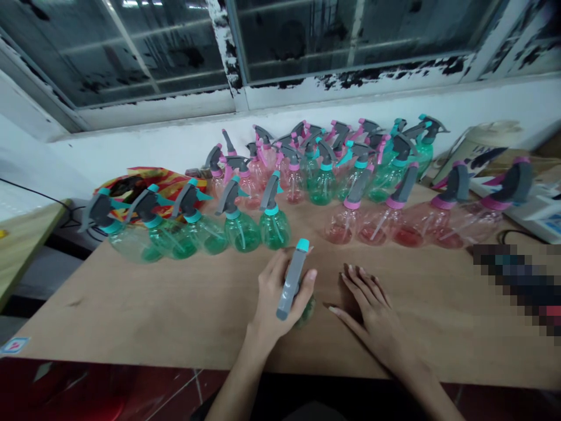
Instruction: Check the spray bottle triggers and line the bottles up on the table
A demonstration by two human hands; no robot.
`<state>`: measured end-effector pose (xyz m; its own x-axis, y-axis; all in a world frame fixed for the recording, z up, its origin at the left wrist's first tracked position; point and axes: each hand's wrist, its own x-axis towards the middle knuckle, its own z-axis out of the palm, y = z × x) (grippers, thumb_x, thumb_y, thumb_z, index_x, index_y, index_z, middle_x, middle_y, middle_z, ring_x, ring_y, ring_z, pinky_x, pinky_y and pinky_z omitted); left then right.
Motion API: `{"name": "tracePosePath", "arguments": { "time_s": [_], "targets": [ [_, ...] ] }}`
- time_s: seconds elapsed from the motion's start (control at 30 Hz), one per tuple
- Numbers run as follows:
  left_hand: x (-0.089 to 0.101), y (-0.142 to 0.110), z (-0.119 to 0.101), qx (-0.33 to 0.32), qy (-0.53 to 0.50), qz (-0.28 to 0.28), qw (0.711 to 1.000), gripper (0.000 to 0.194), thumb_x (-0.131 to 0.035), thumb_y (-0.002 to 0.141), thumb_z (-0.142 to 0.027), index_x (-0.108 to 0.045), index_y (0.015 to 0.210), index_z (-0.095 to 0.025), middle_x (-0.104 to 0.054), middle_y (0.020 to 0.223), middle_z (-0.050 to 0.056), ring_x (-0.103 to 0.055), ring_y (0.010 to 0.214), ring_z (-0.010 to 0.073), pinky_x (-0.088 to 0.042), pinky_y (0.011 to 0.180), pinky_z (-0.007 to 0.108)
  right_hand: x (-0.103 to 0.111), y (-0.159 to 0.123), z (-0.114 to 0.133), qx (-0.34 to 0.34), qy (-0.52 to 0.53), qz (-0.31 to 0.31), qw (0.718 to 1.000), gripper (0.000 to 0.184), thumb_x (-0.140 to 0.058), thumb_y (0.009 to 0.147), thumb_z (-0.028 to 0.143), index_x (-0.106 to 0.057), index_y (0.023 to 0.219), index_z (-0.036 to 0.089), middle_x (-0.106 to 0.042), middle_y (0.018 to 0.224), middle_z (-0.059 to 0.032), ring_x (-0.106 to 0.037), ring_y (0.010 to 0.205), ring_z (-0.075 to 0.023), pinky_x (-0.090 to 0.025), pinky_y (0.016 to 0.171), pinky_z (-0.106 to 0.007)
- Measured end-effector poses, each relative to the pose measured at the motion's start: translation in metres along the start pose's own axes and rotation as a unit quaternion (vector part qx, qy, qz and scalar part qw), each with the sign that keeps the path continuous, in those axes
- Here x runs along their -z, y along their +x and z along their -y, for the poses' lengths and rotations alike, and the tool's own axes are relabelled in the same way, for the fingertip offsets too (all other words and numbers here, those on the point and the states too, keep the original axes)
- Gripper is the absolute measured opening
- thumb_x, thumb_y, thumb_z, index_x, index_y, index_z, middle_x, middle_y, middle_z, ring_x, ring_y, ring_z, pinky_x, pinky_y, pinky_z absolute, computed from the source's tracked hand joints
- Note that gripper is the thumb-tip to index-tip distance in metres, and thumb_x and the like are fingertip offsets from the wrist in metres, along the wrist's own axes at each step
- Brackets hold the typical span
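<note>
My left hand (276, 292) is wrapped round the neck of a green spray bottle (293, 280) with a grey trigger head and a turquoise nozzle. Most of its body is hidden under the hand. To the right, my right hand (372, 307) lies flat on the wooden table (175, 316) with fingers stretched out, holding nothing. A row of green spray bottles (243, 231) with turquoise collars stands beyond the left hand. Pink spray bottles (342, 225) with pink collars stand in a row beyond the right hand.
More pink and green spray bottles (324, 184) crowd together near the wall. A red and yellow bag (170, 181) lies behind the left row. At the right are a large pale container (486, 146), a white device (534, 213) and a blurred-out dark item (521, 280).
</note>
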<state>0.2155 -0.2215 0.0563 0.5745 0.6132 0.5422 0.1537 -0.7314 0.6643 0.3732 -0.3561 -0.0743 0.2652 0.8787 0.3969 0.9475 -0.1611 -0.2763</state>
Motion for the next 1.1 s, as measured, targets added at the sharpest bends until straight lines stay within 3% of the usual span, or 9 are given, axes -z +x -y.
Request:
{"name": "tracePosePath", "arguments": {
  "time_s": [0.5, 0.7, 1.1],
  "targets": [
    [0.0016, -0.0009, -0.0018, 0.057, -0.040, 0.021, 0.997, 0.025, -0.057, 0.088, -0.024, -0.059, 0.113, -0.023, -0.069, 0.109, 0.008, -0.066, 0.103, 0.0229, -0.053, 0.088, 0.040, 0.0003, 0.0002, 0.0007, -0.002, 0.009, 0.000, 1.000, 0.071, -0.047, 0.089, 0.056, -0.032, 0.147, 0.017, -0.042, 0.148, -0.0125, -0.031, 0.140, -0.0295, -0.028, 0.112, -0.054],
    [0.0004, -0.0025, -0.0019, 0.035, 0.006, 0.009, 0.999, 0.023, -0.052, 0.090, -0.023, -0.058, 0.112, -0.023, -0.069, 0.105, 0.008, -0.066, 0.099, 0.0220, -0.053, 0.085, 0.037, 0.0011, 0.0003, 0.0020, -0.006, 0.009, -0.003, 1.000, 0.073, -0.047, 0.089, 0.057, -0.030, 0.148, 0.017, -0.042, 0.148, -0.0126, -0.031, 0.140, -0.0299, -0.029, 0.111, -0.054],
    [0.0015, 0.0009, -0.0045, 0.063, -0.010, 0.009, 0.998, 0.012, -0.053, 0.090, -0.031, -0.057, 0.085, -0.021, -0.065, 0.082, 0.005, -0.067, 0.083, 0.0214, -0.055, 0.071, 0.035, 0.0008, -0.0046, 0.0040, 0.013, 0.008, -0.012, 1.000, 0.067, -0.048, 0.090, 0.055, -0.038, 0.144, 0.017, -0.042, 0.148, -0.0136, -0.031, 0.140, -0.0314, -0.030, 0.111, -0.056]
  ]
}}
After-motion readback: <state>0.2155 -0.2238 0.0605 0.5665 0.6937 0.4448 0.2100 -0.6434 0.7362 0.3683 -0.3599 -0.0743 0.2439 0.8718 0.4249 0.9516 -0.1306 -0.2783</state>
